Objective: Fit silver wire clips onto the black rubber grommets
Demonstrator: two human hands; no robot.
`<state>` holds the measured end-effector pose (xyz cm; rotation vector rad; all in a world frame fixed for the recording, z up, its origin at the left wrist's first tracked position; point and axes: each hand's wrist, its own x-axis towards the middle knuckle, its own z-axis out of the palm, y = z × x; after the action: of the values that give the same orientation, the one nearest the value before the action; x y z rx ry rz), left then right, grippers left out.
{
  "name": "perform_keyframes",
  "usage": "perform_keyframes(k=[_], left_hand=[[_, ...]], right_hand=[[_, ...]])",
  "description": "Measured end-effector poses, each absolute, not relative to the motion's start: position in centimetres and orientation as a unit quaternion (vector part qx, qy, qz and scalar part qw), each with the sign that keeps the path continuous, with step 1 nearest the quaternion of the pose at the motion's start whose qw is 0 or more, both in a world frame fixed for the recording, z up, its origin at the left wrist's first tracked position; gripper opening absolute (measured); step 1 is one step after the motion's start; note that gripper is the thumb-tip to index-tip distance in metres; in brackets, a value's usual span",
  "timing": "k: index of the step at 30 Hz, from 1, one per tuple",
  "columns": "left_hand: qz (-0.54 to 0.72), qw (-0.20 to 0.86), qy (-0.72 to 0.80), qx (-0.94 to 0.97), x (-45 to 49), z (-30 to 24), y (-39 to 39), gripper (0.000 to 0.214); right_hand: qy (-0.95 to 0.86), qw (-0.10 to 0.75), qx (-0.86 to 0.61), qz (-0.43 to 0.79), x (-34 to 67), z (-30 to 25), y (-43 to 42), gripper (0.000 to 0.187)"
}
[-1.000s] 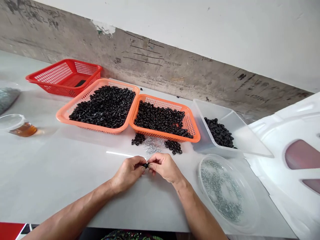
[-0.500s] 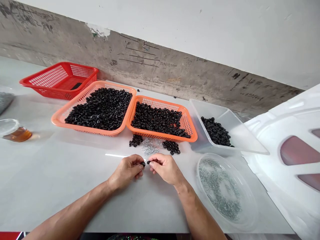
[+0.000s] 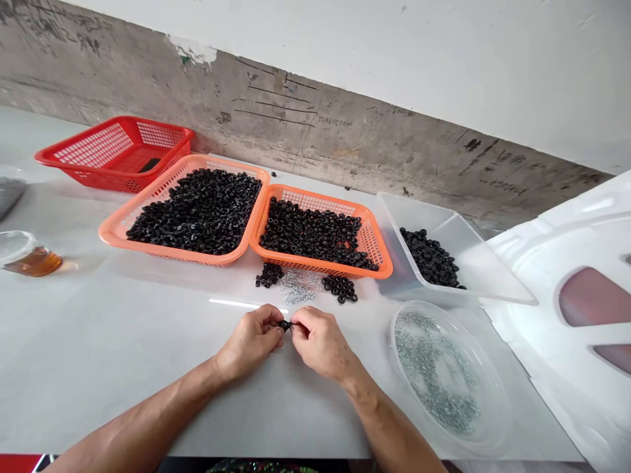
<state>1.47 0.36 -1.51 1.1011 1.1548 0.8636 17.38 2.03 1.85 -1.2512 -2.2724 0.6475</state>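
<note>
My left hand [image 3: 257, 334] pinches a small black ring-like part [image 3: 284, 324] between thumb and fingers, low over the table. Close against it, my right hand [image 3: 318, 338] is closed on a second small black piece, mostly hidden by the fingers. The two pieces touch or nearly touch. Just beyond my hands lie a small heap of black parts [image 3: 269, 275], a scatter of tiny silvery balls [image 3: 296, 286] and a group of black rings [image 3: 340, 288].
Two orange baskets [image 3: 172, 253] [image 3: 315, 268] full of black parts stand behind. At the left are a red basket [image 3: 118, 177] and a cup of amber liquid [image 3: 37, 261]. On the right stand a clear bin [image 3: 476, 263] and a round clear tray [image 3: 495, 407] of tiny balls.
My right hand has moved left and turned inward, bringing its black piece up to the part in my left hand. The gap between them has closed.
</note>
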Motion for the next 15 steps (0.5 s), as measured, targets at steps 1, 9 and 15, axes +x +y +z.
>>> perform_keyframes(k=[1, 9, 15], left_hand=[[0.371, 0.595, 0.512, 0.496, 1.5, -1.6, 0.3, 0.01], [0.346, 0.482, 0.523, 0.612, 1.2, -0.9, 0.1, 0.018], [0.302, 0.518, 0.531, 0.599, 0.9, -0.2, -0.1, 0.018]], right_hand=[[-0.84, 0.225, -0.446, 0.211, 17.3, 1.7, 1.9, 0.018], [-0.873, 0.2, -0.419, 0.149, 16.7, 0.9, 1.2, 0.018], [-0.805, 0.203, -0.436, 0.347, 17.6, 1.4, 2.6, 0.018]])
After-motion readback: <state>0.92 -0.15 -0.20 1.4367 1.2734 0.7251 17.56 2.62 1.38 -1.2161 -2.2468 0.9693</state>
